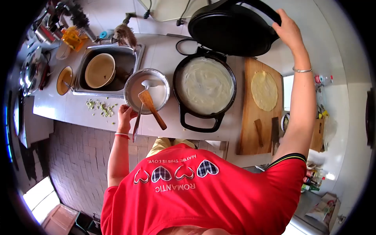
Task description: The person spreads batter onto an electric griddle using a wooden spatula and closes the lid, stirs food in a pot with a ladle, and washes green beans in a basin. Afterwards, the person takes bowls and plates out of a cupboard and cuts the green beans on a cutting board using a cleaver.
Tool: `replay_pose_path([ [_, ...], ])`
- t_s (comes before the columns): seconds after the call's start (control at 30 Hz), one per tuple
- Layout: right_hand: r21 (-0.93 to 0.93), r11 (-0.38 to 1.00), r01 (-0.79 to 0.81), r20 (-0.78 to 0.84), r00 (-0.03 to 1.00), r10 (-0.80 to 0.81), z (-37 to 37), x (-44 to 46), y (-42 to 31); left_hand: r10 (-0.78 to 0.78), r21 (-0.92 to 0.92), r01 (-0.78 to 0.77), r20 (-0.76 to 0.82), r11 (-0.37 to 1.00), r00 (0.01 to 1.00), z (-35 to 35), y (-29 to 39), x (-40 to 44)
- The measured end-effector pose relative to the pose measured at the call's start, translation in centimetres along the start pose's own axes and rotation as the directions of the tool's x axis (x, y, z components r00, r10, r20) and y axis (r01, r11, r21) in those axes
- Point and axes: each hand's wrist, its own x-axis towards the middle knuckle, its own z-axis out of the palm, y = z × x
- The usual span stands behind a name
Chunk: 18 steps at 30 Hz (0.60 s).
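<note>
My right hand (290, 31) grips the handle of the raised black lid (231, 29) of an electric griddle. Pale batter (203, 84) is spread across the round plate of the griddle, whose front handle (201, 124) faces me. My left hand (126, 117) is at the lower left rim of a metal bowl (167, 92) of batter, its fingers closed at the rim. A wooden spatula (152, 109) and a metal ladle (136, 123) rest in the bowl, their handles over the near rim.
A wooden board (250, 113) on the right holds a flat pancake (264, 90), a wooden scraper (259, 132) and a knife (275, 131). Left are a sink (137, 58) with a basin (100, 70), a small yellow bowl (62, 84) and chopped green pieces (102, 108).
</note>
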Motion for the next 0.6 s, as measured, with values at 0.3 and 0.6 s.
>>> replay_pose_path([
  [0.3, 0.338, 0.931, -0.139, 0.421, 0.907, -0.017, 0.6, -14.3, -6.2, -0.03, -0.023, 0.031, 0.052, 0.999, 0.998, -0.5, 0.1, 0.4],
  [0.6, 0.258, 0.948, 0.184, 0.373, 0.887, -0.274, 15.6, -31.3, -13.2, 0.065, 0.074, -0.064, -0.008, 0.995, 0.998, -1.3, -0.6, -0.6],
])
